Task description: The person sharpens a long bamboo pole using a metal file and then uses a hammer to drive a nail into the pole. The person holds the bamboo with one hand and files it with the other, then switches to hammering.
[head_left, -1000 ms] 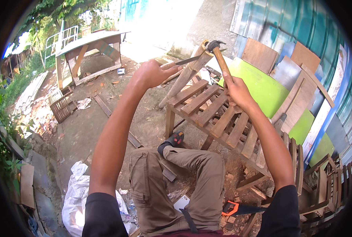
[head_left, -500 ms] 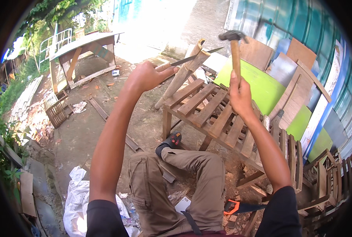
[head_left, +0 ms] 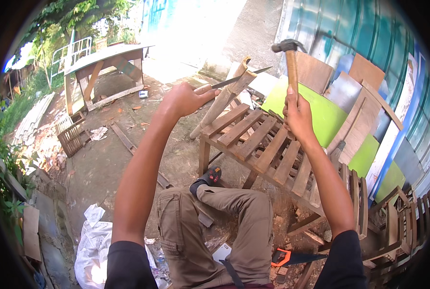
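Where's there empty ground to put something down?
Ground looks bare between the slatted crate and white sack, and between the left forearm and slatted bench. Wood scraps crowd the handsaw; the left hand and knife crowd the bamboo pole.

This looks like an outdoor yard serving as a makeshift workshop: bare ground (head_left: 99, 176) in daylight, trees (head_left: 82, 17) at the far left, boards (head_left: 323, 111) leaning by a corrugated wall (head_left: 362, 29), a slatted wooden surface (head_left: 271, 152), a saw (head_left: 299, 257) lying among wood scraps (head_left: 282, 270), and a hammer (head_left: 292, 62) held up.
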Available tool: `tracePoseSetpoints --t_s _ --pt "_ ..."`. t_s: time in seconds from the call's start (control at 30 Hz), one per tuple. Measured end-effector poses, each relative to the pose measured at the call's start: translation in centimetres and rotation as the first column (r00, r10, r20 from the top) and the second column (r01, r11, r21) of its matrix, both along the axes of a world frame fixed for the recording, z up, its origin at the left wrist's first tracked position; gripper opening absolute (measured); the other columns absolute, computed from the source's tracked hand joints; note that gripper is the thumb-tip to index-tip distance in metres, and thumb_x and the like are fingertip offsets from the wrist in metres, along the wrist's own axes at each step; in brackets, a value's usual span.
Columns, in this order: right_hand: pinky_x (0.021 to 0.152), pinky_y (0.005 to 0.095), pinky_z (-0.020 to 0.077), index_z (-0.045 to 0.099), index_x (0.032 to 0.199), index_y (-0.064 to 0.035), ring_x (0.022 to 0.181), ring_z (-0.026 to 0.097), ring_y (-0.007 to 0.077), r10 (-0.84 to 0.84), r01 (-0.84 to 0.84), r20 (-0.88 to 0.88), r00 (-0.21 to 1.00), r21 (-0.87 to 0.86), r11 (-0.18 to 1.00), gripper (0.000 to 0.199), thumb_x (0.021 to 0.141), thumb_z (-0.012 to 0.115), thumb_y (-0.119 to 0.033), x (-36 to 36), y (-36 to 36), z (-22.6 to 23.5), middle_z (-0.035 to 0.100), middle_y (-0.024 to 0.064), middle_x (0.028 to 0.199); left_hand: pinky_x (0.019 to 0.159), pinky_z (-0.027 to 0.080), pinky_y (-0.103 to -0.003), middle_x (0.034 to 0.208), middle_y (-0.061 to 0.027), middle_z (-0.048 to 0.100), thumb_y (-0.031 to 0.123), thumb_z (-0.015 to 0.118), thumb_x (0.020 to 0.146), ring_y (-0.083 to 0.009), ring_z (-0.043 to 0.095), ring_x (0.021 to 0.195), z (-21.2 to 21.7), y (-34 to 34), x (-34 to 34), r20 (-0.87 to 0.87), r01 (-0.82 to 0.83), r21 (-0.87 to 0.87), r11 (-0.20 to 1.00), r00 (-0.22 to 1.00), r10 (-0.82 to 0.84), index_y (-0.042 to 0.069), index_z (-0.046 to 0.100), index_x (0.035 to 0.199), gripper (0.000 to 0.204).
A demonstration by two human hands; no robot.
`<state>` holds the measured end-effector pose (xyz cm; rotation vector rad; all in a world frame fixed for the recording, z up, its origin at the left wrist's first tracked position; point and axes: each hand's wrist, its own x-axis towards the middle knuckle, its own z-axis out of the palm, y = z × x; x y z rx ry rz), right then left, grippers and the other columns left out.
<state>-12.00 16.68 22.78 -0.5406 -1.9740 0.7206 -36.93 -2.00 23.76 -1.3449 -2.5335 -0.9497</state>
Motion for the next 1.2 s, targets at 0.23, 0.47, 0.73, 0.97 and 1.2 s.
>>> tracePoseSetpoints --t_s 0.23,0.47,0.73,0.97,1.2 --pt "0.053 0.0320 0.0432 0.059 0.085 -0.0014 0.053 0.050 0.0148 0.021 -0.004 0.049 0.999 -0.322 0.947 0.053 0.106 0.043 -0.048 0.4 -0.8 0.8 0.053 0.0041 0.065 0.071 0.057 -0.045 0.072 -0.0289 0.068 0.078 0.062 0.078 -0.0352 0.072 0.078 0.9 -0.7 0.7 0.064 0.029 -0.112 0.993 0.998 -0.022 -0.016 0.071 0.098 0.097" --pt "0.055 0.0348 0.0445 0.061 0.085 -0.0009 0.058 0.055 0.0158 0.065 -0.021 0.216 0.974 -0.197 0.980 0.054 0.106 0.043 -0.048 -0.5 0.0 0.0 0.053 0.0052 0.062 0.070 0.056 -0.045 0.074 -0.0295 0.067 0.078 0.062 0.078 -0.0359 0.072 0.078 0.2 -0.4 0.0 0.027 0.021 -0.015 1.000 0.999 -0.020 -0.016 0.071 0.096 0.096" --pt "0.058 0.0374 0.0459 0.058 0.086 0.0005 0.058 0.055 0.0182 0.039 0.026 0.192 0.981 -0.324 0.946 0.054 0.105 0.044 -0.048 -0.2 -1.5 0.8 0.051 0.0048 0.063 0.076 0.057 -0.044 0.083 -0.0299 0.071 0.081 0.060 0.075 -0.0375 0.072 0.083 0.1 -0.5 0.3 0.046 -0.012 -0.080 0.997 0.999 0.016 -0.012 0.074 0.096 0.097" --pt "0.045 0.0313 0.0359 0.051 0.083 -0.0050 0.049 0.044 0.0109 -0.024 0.036 0.142 0.990 -0.082 0.996 0.053 0.106 0.041 -0.052 -0.8 0.7 -1.0 0.045 -0.0004 0.061 0.071 0.056 -0.044 0.074 -0.0284 0.068 0.080 0.061 0.077 -0.0343 0.072 0.078 0.3 -0.4 0.4 0.061 0.018 -0.090 0.996 0.998 -0.013 -0.014 0.072 0.097 0.097" --pt "0.047 0.0293 0.0391 0.050 0.086 -0.0058 0.050 0.044 0.0101 -0.048 0.002 0.230 0.972 0.199 0.980 0.049 0.107 0.040 -0.048 -1.3 3.9 -3.5 0.048 0.0018 0.066 0.076 0.056 -0.045 0.076 -0.0301 0.068 0.079 0.061 0.078 -0.0363 0.072 0.083 0.5 0.4 0.4 0.022 0.019 -0.070 0.997 1.000 -0.017 -0.017 0.071 0.098 0.098"
